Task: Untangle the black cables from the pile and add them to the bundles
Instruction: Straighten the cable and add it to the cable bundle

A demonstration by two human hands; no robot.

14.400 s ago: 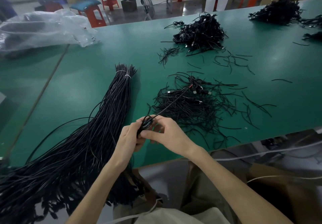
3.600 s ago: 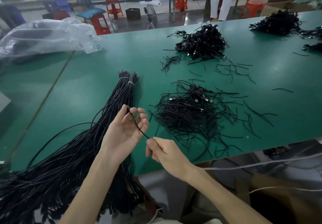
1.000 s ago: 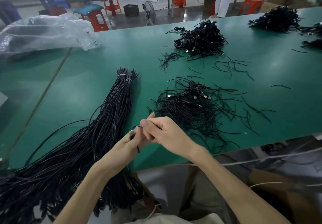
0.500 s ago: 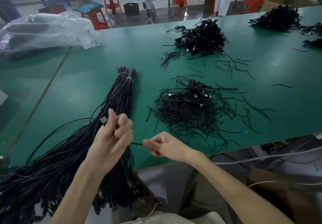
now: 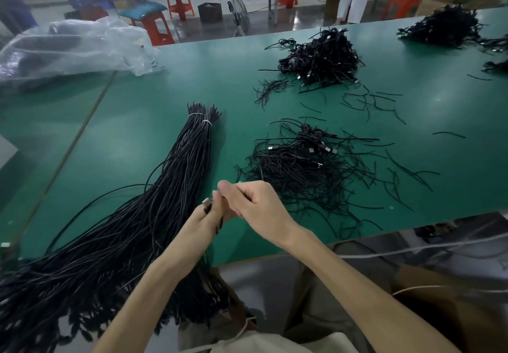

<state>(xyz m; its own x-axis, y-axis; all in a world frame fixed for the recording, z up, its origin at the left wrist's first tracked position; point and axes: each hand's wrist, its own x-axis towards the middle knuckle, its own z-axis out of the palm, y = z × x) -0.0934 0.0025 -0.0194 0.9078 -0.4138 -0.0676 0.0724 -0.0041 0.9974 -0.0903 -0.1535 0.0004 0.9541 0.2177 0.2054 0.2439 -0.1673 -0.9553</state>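
Black cable (image 5: 207, 207) is sitting in the left hand (image 5: 202, 224), whose fingers are curling round it above the near edge of the green table (image 5: 132, 138); its pale connector end is poking out at the fingertips. The right hand (image 5: 258, 207) is pressing against the left fingertips with fingers curled; I cannot tell whether it is pinching the cable. Both hands are hovering between the tied bundle (image 5: 192, 154) on the left and the tangled pile (image 5: 302, 165) on the right. A second pile (image 5: 319, 55) is lying farther back; a clear plastic bag (image 5: 74, 47) is resting far left.
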